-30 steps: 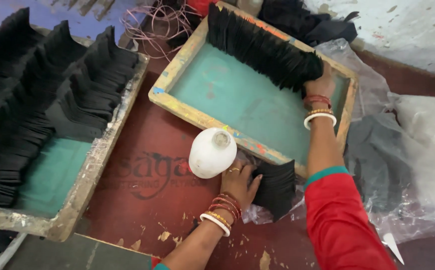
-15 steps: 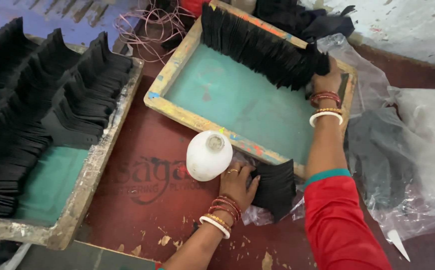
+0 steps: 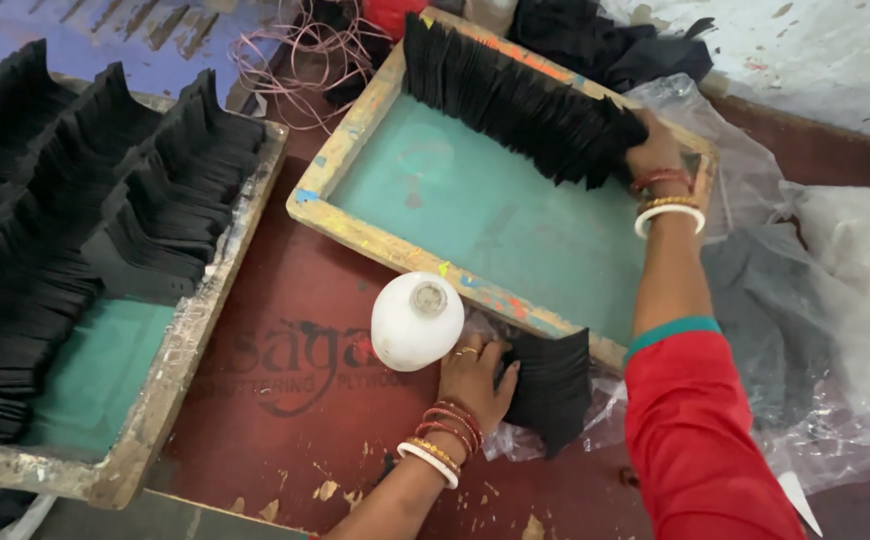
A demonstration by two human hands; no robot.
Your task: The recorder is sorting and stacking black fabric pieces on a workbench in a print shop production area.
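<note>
My left hand [image 3: 470, 375] grips a stack of black cut pieces [image 3: 555, 385] standing on edge on the red-brown board, just outside the near rim of a wooden tray [image 3: 385, 235] with a teal bottom. My right hand [image 3: 655, 150] rests against the right end of a long row of black pieces [image 3: 515, 95] lined up along the tray's far side, fingers closed on the last ones. A white round bottle [image 3: 415, 320] stands right beside my left hand.
A second wooden tray [image 3: 170, 375] at the left holds several rows of black pieces [image 3: 65, 230]. Clear plastic sheeting [image 3: 835, 300] with dark fabric lies at the right. Pink wire [image 3: 295, 50] is tangled at the back. Small scraps dot the board near me.
The view has shifted a little. Both hands keep their hold on the black pieces, with my right hand slightly further along the tray's far side.
</note>
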